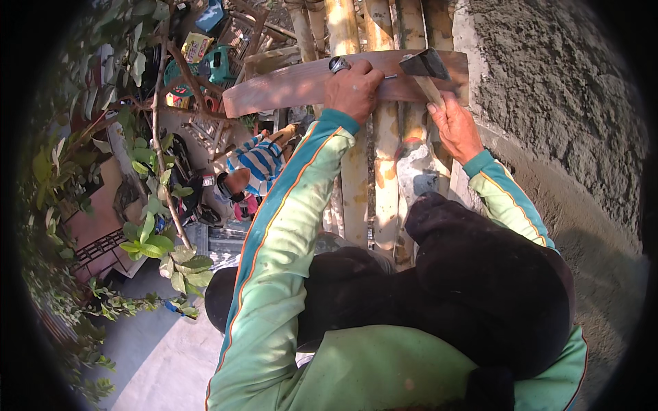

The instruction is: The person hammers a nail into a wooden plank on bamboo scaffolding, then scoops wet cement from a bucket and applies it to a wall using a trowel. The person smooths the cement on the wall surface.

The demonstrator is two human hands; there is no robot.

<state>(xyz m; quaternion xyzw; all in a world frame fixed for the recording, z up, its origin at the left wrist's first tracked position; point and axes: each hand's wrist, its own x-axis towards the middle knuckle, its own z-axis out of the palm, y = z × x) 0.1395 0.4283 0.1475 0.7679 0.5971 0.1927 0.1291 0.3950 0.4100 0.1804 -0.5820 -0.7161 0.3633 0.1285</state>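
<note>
Brown plank [274, 96], 12 o'clock: left hand [351, 90] pinches a nail [391, 77] against it; right hand [456, 128] grips hammer [423, 66]. Yellow packet [197, 48], 11 o'clock, bears print.

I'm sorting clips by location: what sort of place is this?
Probably an outdoor building spot: bamboo poles run beside a rough, cement-like wall, with leafy branches on the left.

Person wore a pale green long-sleeved top [384, 363], fabric creased at the left sleeve [291, 226]. Cuffs [340, 121] were teal; a teal stripe [273, 196] edged in thin orange piping ran down each arm. Trousers [480, 281] were plain black. Left hand [353, 89] had a chunky silvery, dark-faced ring [338, 64].
</note>
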